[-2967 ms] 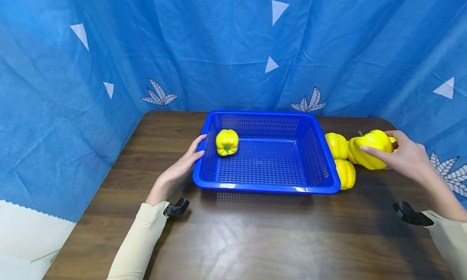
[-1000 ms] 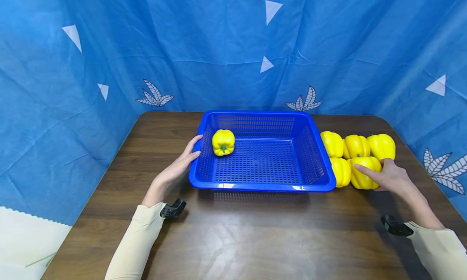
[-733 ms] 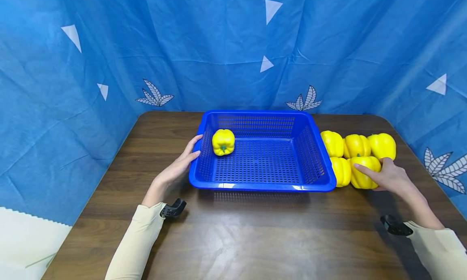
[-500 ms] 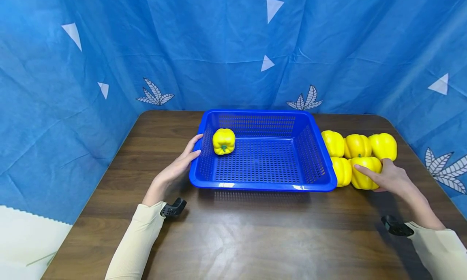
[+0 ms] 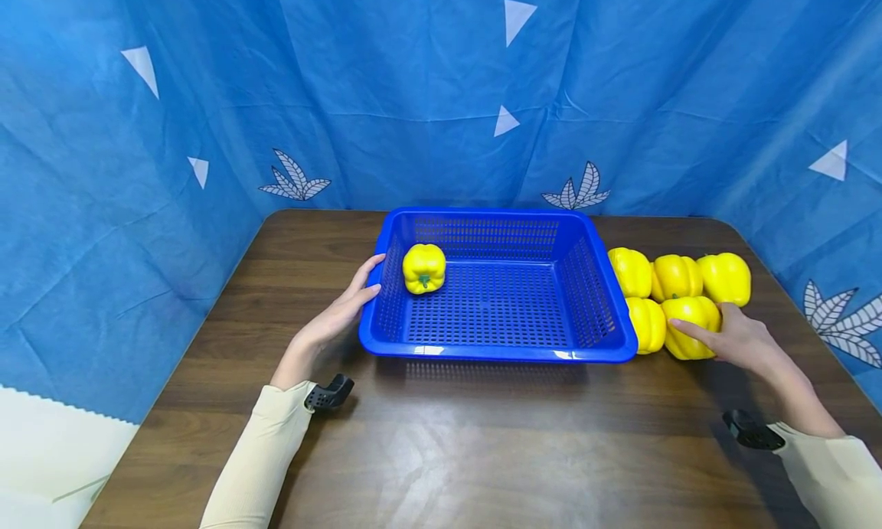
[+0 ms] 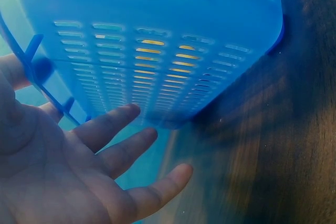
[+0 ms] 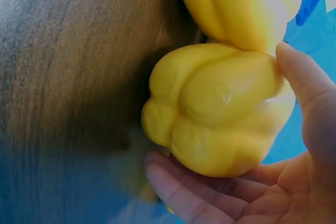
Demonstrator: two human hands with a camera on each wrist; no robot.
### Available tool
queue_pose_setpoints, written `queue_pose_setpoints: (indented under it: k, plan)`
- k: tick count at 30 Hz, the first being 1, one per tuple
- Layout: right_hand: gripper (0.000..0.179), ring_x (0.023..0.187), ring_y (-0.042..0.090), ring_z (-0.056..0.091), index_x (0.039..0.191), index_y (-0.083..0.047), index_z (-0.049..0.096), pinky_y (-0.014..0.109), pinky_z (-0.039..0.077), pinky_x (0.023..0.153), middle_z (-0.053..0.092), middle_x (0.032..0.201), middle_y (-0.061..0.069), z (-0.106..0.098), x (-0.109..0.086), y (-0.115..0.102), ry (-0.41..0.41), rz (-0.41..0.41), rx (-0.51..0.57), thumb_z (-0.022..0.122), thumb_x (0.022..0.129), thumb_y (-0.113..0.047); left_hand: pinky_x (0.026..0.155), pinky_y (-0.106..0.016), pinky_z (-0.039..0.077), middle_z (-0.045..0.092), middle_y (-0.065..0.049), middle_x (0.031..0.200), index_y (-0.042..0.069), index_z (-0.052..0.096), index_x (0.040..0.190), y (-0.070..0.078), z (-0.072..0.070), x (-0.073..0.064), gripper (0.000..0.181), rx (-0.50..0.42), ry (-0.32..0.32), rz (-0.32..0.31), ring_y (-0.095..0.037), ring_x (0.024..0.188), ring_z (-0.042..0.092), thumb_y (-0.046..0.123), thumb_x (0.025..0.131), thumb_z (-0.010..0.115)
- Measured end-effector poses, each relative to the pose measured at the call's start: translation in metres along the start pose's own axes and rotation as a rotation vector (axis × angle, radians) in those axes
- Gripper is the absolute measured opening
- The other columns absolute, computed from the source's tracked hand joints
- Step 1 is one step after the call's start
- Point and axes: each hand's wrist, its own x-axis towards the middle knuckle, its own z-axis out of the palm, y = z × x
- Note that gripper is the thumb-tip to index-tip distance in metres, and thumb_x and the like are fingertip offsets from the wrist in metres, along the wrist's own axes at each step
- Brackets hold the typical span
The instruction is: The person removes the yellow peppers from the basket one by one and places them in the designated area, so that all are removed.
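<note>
On the right side of the table, my right hand (image 5: 744, 344) holds a yellow bell pepper (image 5: 691, 311). The right wrist view shows the thumb on one side of that pepper (image 7: 220, 108) and the fingers curled at the other, partly hidden under it. The pepper sits against a neighbouring bell pepper (image 7: 241, 9). My left hand (image 5: 334, 318) grips the left rim of a blue plastic basket (image 5: 496, 354). Its thumb and index finger are at the rim, while the other fingers (image 6: 126, 150) spread below, beside the slotted wall (image 6: 157, 3). One bell pepper (image 5: 423, 267) lies inside the basket, at the left.
Right of the basket, several yellow bell peppers stand close together in two rows, among them a back-row one (image 5: 677, 275) and a far-right one (image 5: 726, 278). A brown wooden table (image 5: 482, 452) bears everything. Blue patterned cloth (image 5: 441, 93) hangs behind and at the sides.
Three seconds ago my right hand held a bell pepper farther back, above the others; it has come forward, and the pepper sits in the front row. Lately the thumb slid slightly lower. My left hand keeps its place.
</note>
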Motion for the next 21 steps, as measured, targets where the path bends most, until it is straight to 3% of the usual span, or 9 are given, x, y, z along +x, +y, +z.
queue_pose_setpoints:
  k: [5,9,16,21]
  plan:
    - [0.099,0.086,0.044,0.045,0.129,0.024,0.021,0.039,0.044,0.064,0.042,0.107,0.041,-0.004,-0.003,-0.002,0.010,-0.026,-0.067,0.042,0.088,-0.063,0.111,-0.063,0.024,-0.003,-0.007,0.158,0.033,0.001,0.149,0.000,0.000,0.000,0.057,0.010,0.004,0.005,-0.042,0.142,0.016,0.033,0.101,0.031]
    - [0.097,0.083,0.042,0.047,0.127,0.023,0.024,0.038,0.044,0.063,0.046,0.102,0.038,-0.006,-0.005,-0.003,0.017,-0.038,-0.089,0.042,0.088,-0.064,0.112,-0.062,0.022,-0.004,-0.007,0.158,0.032,0.000,0.149,-0.001,0.000,0.000,0.057,0.012,0.007,0.006,-0.041,0.143,0.014,0.032,0.101,0.031]
    - [0.109,0.102,0.059,0.040,0.133,0.028,0.009,0.060,0.046,0.078,0.028,0.124,0.052,-0.015,-0.010,-0.001,-0.015,0.008,-0.139,0.040,0.088,-0.066,0.113,-0.062,0.020,-0.004,-0.006,0.159,0.033,0.001,0.149,0.001,0.001,-0.001,0.058,0.005,0.008,-0.003,-0.040,0.144,0.011,0.034,0.100,0.032]
    - [0.112,0.101,0.059,0.041,0.133,0.029,0.003,0.061,0.047,0.077,0.028,0.124,0.051,-0.023,-0.011,0.000,-0.002,0.018,-0.152,0.040,0.087,-0.066,0.113,-0.063,0.019,-0.005,-0.005,0.159,0.033,0.001,0.149,0.002,0.001,-0.001,0.058,0.012,0.013,-0.004,-0.040,0.145,0.010,0.035,0.100,0.032]
